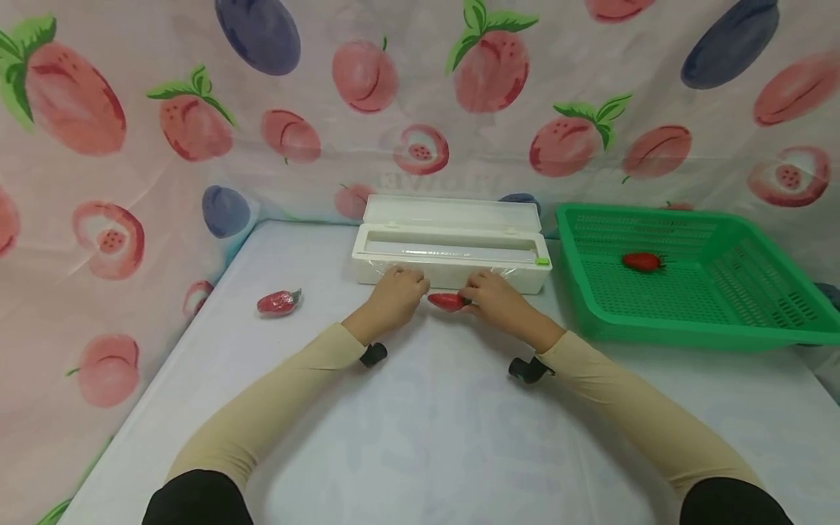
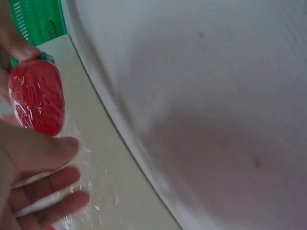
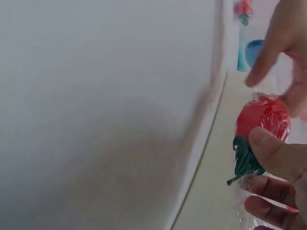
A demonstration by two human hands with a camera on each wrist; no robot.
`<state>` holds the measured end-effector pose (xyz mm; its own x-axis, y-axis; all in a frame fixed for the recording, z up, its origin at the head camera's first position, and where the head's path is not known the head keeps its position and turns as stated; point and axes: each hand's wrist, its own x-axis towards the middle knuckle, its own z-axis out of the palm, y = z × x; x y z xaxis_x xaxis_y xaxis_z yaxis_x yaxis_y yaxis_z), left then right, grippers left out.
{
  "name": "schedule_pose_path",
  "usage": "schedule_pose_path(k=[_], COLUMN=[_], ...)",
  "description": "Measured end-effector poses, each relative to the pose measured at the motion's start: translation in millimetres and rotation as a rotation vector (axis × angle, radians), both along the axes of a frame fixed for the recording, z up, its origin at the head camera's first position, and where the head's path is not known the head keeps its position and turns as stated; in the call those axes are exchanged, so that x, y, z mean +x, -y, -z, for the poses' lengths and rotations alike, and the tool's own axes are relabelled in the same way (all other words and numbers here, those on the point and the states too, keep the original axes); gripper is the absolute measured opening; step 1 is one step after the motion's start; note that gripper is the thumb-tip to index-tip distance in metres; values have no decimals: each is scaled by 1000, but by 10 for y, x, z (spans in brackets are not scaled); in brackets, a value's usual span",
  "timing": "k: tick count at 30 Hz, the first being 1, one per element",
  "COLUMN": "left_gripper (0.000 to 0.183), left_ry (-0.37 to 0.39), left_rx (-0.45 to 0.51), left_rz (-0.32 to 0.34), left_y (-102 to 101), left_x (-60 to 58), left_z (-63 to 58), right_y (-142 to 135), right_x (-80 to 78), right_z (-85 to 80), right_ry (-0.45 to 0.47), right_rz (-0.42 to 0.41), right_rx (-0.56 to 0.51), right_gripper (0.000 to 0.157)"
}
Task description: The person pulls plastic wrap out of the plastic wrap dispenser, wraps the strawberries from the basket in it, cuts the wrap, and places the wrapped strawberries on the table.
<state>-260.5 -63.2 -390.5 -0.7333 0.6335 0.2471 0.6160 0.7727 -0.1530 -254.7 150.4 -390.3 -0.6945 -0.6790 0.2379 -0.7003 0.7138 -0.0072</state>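
Observation:
A red strawberry [image 1: 446,302] with a green leafy cap, wrapped in clear cling film [image 3: 278,117], is held up in front of the white cling film dispenser [image 1: 453,275]. My right hand [image 1: 502,302] grips it at the cap end, with the thumb across the green leaves in the right wrist view. By its red tip is my left hand [image 1: 396,299], thumb and fingers spread apart in the left wrist view; whether it touches the film there I cannot tell. Loose film [image 2: 86,177] hangs down the dispenser's front behind the left fingers.
The dispenser's lid [image 1: 453,213] stands raised at the back. Left on the white table lies another wrapped strawberry [image 1: 278,303]. A green basket [image 1: 663,329] at the right has one red strawberry [image 1: 643,262] in it. A fruit-print cloth [image 1: 420,87] hangs behind.

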Motion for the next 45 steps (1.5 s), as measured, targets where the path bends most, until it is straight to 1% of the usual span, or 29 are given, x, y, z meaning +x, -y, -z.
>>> schedule_pose_path(k=[3, 5, 8, 10, 14, 18, 21, 25, 28, 31, 34, 35, 36, 38, 40, 42, 45], left_gripper=[34, 37, 27, 21, 22, 24, 29, 42, 51, 56, 53, 51, 48, 43, 39, 36, 34], left_ry=[-10, -1, 65, 115, 203, 321, 416, 494, 534, 574, 589, 585, 575, 541, 487, 433, 382], left_rx=[9, 21, 29, 34, 76, 130, 160, 142, 125, 140, 159, 157, 154, 144, 127, 114, 93], left_rz=[20, 52, 91, 86, 93, 104, 103, 112, 132, 140, 122, 112, 103, 87, 76, 71, 64], left_y=[-72, -121, -176, -197, -219, -209, -175, -115, -78, -49, -37, -37, -39, -46, -57, -72, -109], left_x=[44, 54, 33, 2, -72, -131, -160, -199, -226, -239, -241, -240, -238, -229, -221, -215, -224], left_z=[32, 46, 72, 97, 137, 157, 161, 170, 173, 166, 156, 151, 144, 118, 83, 42, -23], right_y=[8, 10, 14, 20, 33, 32, 8, -48, -91, -135, -191, -214, -240, -292, -357, -428, -558], right_x=[12, 12, 2, -15, -39, -38, -32, -36, -39, -52, -48, -40, -35, -20, -24, -56, -129], right_z=[9, 14, 29, 48, 83, 89, 92, 112, 107, 97, 60, 34, 3, -110, -254, -419, -675], right_ry=[-23, -27, -35, -47, -41, -1, 28, 77, 159, 264, 381, 413, 426, 430, 392, 339, 317], right_rz=[-10, -8, -10, -15, -4, 13, 7, 2, 15, 22, 47, 69, 83, 137, 195, 229, 279], right_rx=[10, 8, 12, 27, 61, 53, 38, 29, 10, -21, -78, -102, -130, -185, -233, -275, -311], right_gripper=[20, 20, 20, 19, 15, 16, 23, 34, 42, 48, 49, 49, 47, 42, 36, 29, 22])
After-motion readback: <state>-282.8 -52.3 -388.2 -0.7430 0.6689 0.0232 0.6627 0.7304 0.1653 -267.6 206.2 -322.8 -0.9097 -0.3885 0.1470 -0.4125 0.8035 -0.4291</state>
